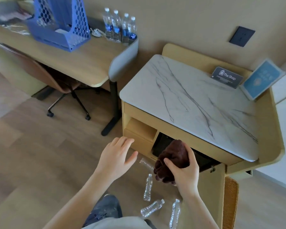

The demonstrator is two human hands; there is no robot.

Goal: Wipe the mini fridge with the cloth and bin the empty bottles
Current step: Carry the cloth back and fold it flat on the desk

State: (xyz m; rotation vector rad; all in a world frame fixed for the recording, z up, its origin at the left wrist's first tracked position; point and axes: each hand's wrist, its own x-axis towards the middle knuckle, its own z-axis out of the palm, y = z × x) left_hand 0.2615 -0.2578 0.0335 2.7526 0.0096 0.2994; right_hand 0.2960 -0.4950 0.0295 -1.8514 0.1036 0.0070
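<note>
My right hand grips a bunched dark brown cloth in front of the black mini fridge, which sits in the cabinet recess under the marble top. My left hand hovers open to the left of the cloth, fingers spread, holding nothing. Several empty clear plastic bottles lie on the floor below my hands: one near the cloth, one lower, one to the right, and one partly hidden between my hands.
The cabinet has a white marble top carrying a dark sign and a blue card. A woven basket stands at the cabinet's right. The desk at left holds a blue file rack and several full bottles. An office chair is tucked under it.
</note>
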